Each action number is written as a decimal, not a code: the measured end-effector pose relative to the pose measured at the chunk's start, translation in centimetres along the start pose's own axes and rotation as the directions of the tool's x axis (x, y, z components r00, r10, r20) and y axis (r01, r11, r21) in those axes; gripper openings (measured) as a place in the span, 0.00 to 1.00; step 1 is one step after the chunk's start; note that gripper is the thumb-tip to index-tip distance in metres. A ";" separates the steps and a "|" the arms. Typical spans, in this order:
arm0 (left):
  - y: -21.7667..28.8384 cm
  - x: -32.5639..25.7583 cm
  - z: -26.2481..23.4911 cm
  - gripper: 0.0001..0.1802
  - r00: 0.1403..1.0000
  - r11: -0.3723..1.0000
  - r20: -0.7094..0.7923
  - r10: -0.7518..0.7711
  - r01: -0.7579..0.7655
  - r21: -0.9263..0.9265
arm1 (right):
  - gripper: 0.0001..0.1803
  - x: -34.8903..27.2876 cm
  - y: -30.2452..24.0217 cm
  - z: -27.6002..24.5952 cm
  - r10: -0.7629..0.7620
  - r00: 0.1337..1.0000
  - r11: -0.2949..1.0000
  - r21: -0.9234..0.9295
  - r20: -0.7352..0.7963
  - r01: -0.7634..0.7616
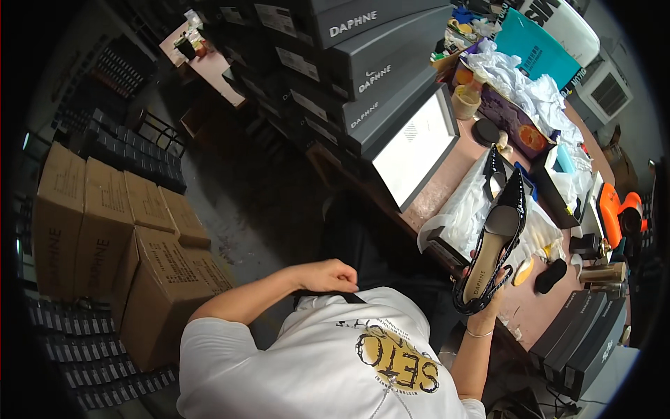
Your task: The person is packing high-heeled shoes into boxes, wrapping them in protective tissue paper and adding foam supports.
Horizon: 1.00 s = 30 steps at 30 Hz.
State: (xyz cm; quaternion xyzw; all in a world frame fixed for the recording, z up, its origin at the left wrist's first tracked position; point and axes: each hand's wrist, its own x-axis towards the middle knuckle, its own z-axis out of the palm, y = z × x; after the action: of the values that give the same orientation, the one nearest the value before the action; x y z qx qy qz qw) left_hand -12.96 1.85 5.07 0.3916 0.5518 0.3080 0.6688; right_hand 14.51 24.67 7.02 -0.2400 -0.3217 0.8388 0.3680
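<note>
A shiny black pointed flat shoe (494, 241) with a beige insole and an ankle strap is held up, toe pointing away, over the table's front edge. My right hand (494, 297) grips it around the heel, the palm partly hidden behind the shoe. Behind its toe, the matching shoe (494, 171) lies among white tissue paper (469, 209) in an open box. My left hand (329, 275) is curled into a fist near my waist, apart from the table. No object shows in that fist.
Dark grey shoe boxes (391, 70) stand stacked at the table's left, an open white-lined lid (419, 143) beside them. An orange tool (614, 206), a black sponge-like piece (551, 276) and more shoe boxes (586, 335) are at right. Brown cartons (167, 286) are piled at left.
</note>
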 end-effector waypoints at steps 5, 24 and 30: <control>1.8 0.1 1.6 0.12 0.941 0.989 0.336 0.041 -0.086 0.120 | 0.32 -0.5 0.4 2.8 0.032 0.998 0.998 -0.060 -0.061 -0.036; -3.8 9.1 1.2 0.11 0.878 0.921 -0.285 0.384 -0.340 0.191 | 0.32 6.5 3.6 5.9 0.304 0.858 0.910 0.140 0.415 -0.390; -4.4 10.4 -0.1 0.10 0.874 0.903 -0.231 0.427 -0.399 0.160 | 0.32 7.8 4.2 7.5 0.310 0.898 0.934 0.078 0.313 -0.349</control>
State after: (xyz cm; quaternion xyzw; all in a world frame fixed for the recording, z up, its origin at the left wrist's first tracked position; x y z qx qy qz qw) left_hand -11.02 8.41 -3.89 0.4919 0.5543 0.4623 0.4870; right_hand 2.93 25.77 7.79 -0.1382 -0.2716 0.9346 0.1834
